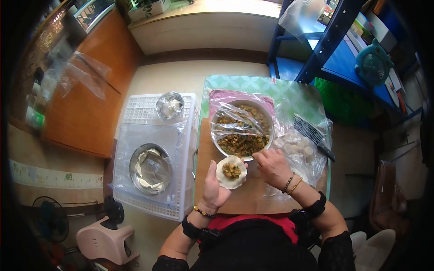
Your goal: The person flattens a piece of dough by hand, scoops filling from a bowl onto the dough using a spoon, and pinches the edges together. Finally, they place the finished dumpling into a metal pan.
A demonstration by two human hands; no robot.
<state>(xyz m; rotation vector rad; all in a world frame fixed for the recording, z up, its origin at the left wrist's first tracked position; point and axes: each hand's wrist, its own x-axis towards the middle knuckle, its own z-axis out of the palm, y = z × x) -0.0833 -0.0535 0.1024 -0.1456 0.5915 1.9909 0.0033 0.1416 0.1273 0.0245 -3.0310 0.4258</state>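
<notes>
A round dumpling wrapper (224, 180) with a mound of chopped filling (231, 170) at its centre rests on the fingers of my left hand (214, 190), the thumb along its left edge. My right hand (275, 168) is at the lower right rim of a large bowl (272, 137) of the same filling. Its fingers are closed; what they hold, if anything, is hidden. Clear plastic film (233, 118) covers part of the bowl, which stands on a pink cloth (217, 96). Right of it, pale dough rounds (296, 143) lie under clear plastic.
A cleaver (312, 133) with a black handle lies at the table's right. On a white plastic crate (190, 118) to the left stand a metal pan (131, 168) with folded dumplings around its inside and a small plastic-covered bowl (169, 105). A pink stool (101, 239) is lower left.
</notes>
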